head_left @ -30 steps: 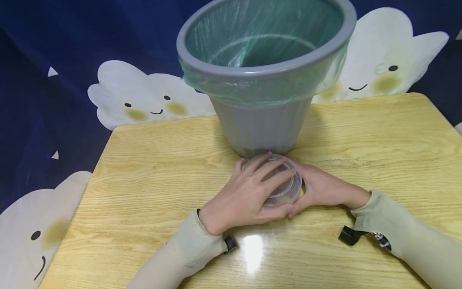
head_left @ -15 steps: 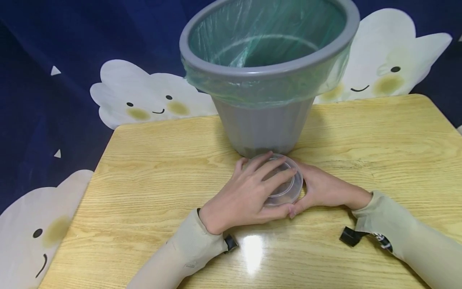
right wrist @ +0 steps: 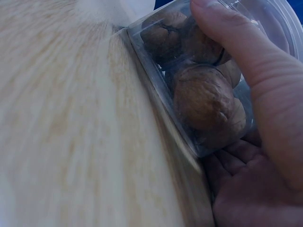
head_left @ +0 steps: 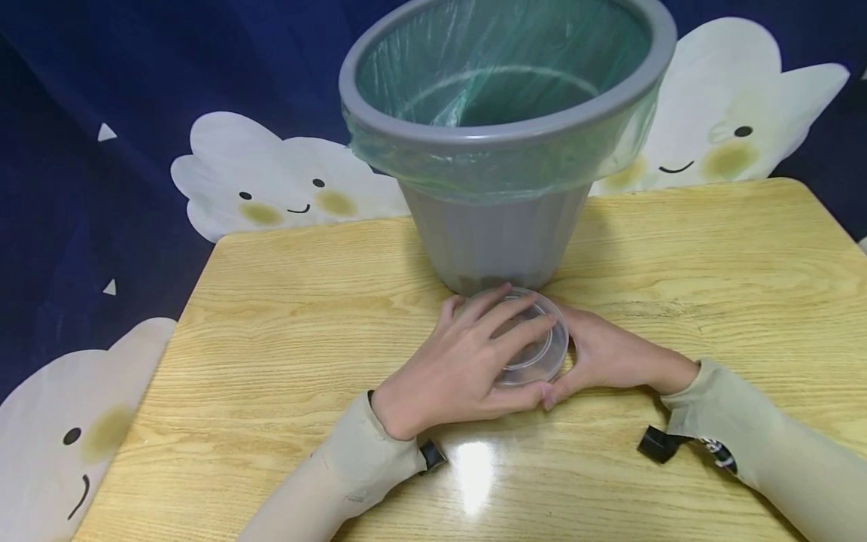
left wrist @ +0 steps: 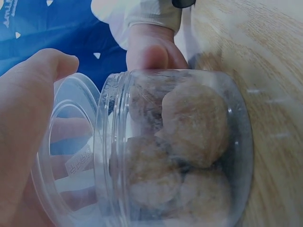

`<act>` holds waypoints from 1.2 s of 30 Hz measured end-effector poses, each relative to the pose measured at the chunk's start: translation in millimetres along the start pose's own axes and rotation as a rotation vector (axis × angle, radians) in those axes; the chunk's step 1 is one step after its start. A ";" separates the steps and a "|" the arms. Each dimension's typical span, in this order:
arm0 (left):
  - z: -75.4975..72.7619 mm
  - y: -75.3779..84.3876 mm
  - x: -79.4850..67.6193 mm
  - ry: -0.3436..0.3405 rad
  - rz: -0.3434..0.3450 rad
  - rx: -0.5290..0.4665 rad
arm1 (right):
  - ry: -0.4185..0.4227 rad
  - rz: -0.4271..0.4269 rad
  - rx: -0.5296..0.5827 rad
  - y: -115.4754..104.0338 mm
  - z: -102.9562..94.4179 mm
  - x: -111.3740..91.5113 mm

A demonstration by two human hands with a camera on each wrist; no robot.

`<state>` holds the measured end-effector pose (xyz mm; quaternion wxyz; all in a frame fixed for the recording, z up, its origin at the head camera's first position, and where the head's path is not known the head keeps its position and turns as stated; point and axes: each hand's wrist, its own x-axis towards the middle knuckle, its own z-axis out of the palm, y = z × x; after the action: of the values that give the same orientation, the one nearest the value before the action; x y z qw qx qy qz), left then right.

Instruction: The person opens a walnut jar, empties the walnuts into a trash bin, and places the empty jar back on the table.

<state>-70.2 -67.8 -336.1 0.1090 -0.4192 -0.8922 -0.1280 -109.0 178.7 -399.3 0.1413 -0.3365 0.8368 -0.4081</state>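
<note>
A clear plastic jar (left wrist: 240, 137) of several brown walnuts (right wrist: 201, 97) stands on the wooden table in front of a bin. Its clear lid (head_left: 542, 363), ringed and embossed, covers the mouth. My left hand (head_left: 467, 357) spans this lid from above, fingers spread across it and the thumb along the near edge. From the right, my right hand (head_left: 606, 350) holds the jar's side, its thumb in front and the other fingers behind. In the right wrist view the right thumb lies against the wall. The two thumb tips meet at the near side.
A grey bin (head_left: 494, 237) with a green plastic liner (head_left: 501, 177) stands right behind the jar. The wooden table (head_left: 291, 324) ends at a dark blue cloth (head_left: 122, 60) with white cloud shapes (head_left: 271, 173). Black wrist mounts (head_left: 657, 444) show under the sleeves.
The head view has shifted very slightly. Both hands keep the same hold on the jar and lid.
</note>
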 end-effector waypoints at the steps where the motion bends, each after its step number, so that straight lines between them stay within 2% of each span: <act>1: -0.2 -0.1 0.1 0.005 0.003 0.001 | 0.000 -0.001 0.000 0.0 0.0 -0.2; 15: -4.9 1.0 -0.5 0.039 0.034 -0.004 | -0.007 -0.004 0.024 2.3 0.2 -0.6; 28: -16.0 5.4 -2.3 0.026 0.049 0.016 | -0.008 0.014 0.074 4.7 1.7 -2.0; 36: -21.0 3.6 -3.7 0.055 0.067 -0.019 | -0.011 -0.005 0.073 3.6 1.3 -0.5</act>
<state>-63.2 -74.9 -316.9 0.1338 -0.4461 -0.8731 -0.1443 -109.6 179.9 -402.9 0.1569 -0.3353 0.8199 -0.4367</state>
